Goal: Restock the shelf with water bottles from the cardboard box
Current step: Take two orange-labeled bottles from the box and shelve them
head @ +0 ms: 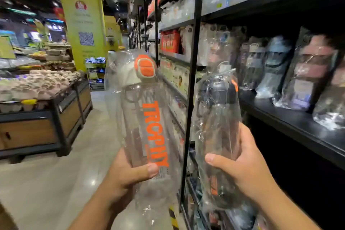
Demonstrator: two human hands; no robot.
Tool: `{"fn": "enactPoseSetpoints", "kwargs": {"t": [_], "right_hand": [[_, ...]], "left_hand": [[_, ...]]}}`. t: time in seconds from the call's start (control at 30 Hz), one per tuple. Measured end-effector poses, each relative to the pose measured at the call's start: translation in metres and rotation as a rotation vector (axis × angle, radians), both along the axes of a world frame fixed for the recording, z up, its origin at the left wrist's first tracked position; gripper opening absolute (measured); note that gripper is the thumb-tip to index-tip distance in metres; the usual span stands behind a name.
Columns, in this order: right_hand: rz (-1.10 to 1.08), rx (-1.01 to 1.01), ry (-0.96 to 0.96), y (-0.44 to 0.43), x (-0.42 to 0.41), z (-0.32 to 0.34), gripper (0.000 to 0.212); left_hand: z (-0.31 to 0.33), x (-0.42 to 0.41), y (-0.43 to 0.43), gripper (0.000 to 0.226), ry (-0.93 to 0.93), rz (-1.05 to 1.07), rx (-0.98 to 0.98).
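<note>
My left hand [128, 170] grips the lower part of a clear water bottle [147, 117] with an orange-and-white cap and orange lettering, wrapped in clear plastic. My right hand [240, 164] grips a second wrapped bottle [218, 127] with a dark cap and an orange tab. Both bottles are held upright, tilted slightly, in front of the black shelf [291, 123]. The cardboard box is out of view.
Several wrapped bottles [276, 65] stand on the black shelf to the right. A black upright post [192, 73] rises between my two bottles. A produce stand [46, 110] with egg trays sits left across the aisle, and a yellow pillar [82, 20] stands behind it.
</note>
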State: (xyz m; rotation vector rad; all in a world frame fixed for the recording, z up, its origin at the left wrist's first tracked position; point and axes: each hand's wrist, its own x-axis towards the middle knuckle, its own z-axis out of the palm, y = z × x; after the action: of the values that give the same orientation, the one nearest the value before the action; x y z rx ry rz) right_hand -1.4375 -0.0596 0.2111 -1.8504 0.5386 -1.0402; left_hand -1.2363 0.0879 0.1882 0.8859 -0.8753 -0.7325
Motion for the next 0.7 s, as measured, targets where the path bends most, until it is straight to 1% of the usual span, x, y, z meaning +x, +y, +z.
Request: {"fn": "enactPoseSetpoints", "kwargs": {"t": [0.03,0.13,0.23,0.33,0.4,0.43,0.53,0.63,0.7], "right_hand": [[-0.016,-0.006,-0.007,-0.011,-0.004,0.005,0.081],[-0.074,-0.032,-0.024,-0.044,-0.015,0.017,0.086],[-0.147,-0.075,-0.037,-0.07,-0.02,0.028,0.098],[-0.244,-0.104,-0.054,-0.091,-0.021,0.039,0.093],[-0.301,-0.141,-0.045,-0.105,-0.02,0.044,0.096],[-0.346,-0.161,-0.043,-0.113,-0.018,0.045,0.096],[-0.458,-0.204,-0.042,-0.135,-0.008,0.05,0.099],[-0.562,-0.218,-0.056,-0.158,0.006,0.053,0.102],[-0.634,-0.214,-0.096,-0.174,0.021,0.057,0.098]], "left_hand": [[0.002,-0.001,-0.018,0.091,0.002,-0.013,-0.015],[0.014,-0.003,-0.071,0.081,-0.006,-0.101,-0.061],[0.024,0.001,-0.121,0.083,-0.058,-0.213,-0.069],[0.034,0.01,-0.172,0.08,-0.096,-0.293,-0.091],[0.04,0.018,-0.207,0.071,-0.127,-0.352,-0.12],[0.043,0.024,-0.227,0.07,-0.152,-0.389,-0.138],[0.054,0.04,-0.284,0.078,-0.188,-0.463,-0.177],[0.066,0.059,-0.339,0.101,-0.213,-0.548,-0.199],[0.074,0.074,-0.373,0.112,-0.245,-0.604,-0.205]]}}
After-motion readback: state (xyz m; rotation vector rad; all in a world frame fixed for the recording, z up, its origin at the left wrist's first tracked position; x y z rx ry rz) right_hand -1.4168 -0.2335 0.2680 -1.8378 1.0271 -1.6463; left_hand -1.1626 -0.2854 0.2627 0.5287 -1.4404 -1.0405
